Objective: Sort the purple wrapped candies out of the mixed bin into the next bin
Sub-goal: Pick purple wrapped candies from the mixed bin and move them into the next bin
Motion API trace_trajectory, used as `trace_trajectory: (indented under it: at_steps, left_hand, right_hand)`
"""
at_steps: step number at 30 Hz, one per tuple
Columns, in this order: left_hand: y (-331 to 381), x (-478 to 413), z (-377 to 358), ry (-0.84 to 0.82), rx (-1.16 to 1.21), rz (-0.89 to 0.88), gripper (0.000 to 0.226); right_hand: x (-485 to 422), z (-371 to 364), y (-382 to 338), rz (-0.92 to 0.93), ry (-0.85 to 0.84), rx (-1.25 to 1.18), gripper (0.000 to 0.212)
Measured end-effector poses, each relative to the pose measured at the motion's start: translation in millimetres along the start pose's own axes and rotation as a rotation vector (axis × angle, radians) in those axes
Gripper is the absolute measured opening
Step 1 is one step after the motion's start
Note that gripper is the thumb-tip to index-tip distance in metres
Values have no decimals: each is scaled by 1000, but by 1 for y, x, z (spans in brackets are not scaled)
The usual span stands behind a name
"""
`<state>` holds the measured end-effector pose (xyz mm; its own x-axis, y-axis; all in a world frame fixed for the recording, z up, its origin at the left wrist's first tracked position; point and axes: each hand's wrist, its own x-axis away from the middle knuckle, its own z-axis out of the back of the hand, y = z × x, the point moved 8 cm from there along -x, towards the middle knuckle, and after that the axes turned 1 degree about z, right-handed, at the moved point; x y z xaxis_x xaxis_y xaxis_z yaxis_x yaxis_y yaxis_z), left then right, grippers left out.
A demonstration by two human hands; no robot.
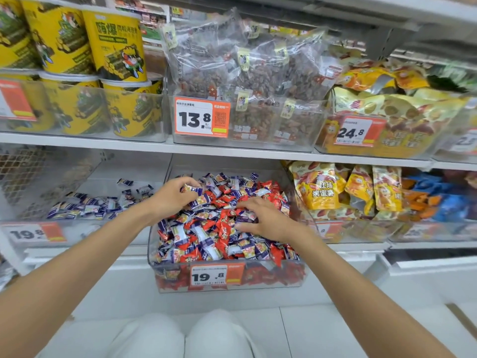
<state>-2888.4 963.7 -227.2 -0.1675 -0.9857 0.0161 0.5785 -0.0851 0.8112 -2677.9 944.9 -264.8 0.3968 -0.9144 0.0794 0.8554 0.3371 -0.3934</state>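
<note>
My left hand (173,197) pinches purple candy (191,188). Next bin (103,229) sits left, nearest this hand. Right hand (268,220) on mixed bin (151,254) pile, fingers spread; grip unclear.

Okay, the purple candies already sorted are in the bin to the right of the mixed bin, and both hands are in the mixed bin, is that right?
Not quite: the head view shows the sorted purple candies in the bin to the left of the mixed bin, not the right. Both the left hand, pinching a candy, and the right hand are in the mixed bin.
</note>
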Motion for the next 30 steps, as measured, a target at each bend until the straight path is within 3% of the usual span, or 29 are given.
trace_trajectory:
  at_steps: [2, 5, 8, 14, 17, 22, 24, 27, 30]
  left_hand:
    - [-3, 1, -2, -11, -16, 3, 10]
    - [-2, 3, -1, -23, 2, 2, 16]
    - [-3, 3, -1, -42, 27, -23, 34]
    - [2, 0, -3, -33, -27, -95, 25]
    - [4, -2, -5, -38, -33, -119, 8]
    - [10, 0, -3, -8, -62, -130, 12]
    - [14, 2, -4, -10, -138, -182, 11]
    - [11, 5, -16, -87, -335, -257, 6]
    - [1, 6, -26, -195, -448, -231, 30]
  right_hand:
    - [-5, -1, 0, 19, 21, -16, 48]
    - [-9, 13, 8, 11, 105, -243, 30]
    - [-4, 28, 14, 6, 119, -329, 42]
    - [9, 50, 24, -3, 206, -383, 24]
    - [14, 55, 25, 11, 221, -402, 22]
    - [20, 56, 20, 21, 228, -373, 14]
    - [18, 44, 12, 68, 157, -269, 16]
    - [15, 14, 9, 57, -34, -128, 39]
    - [13, 16, 15, 5, -2, -263, 41]
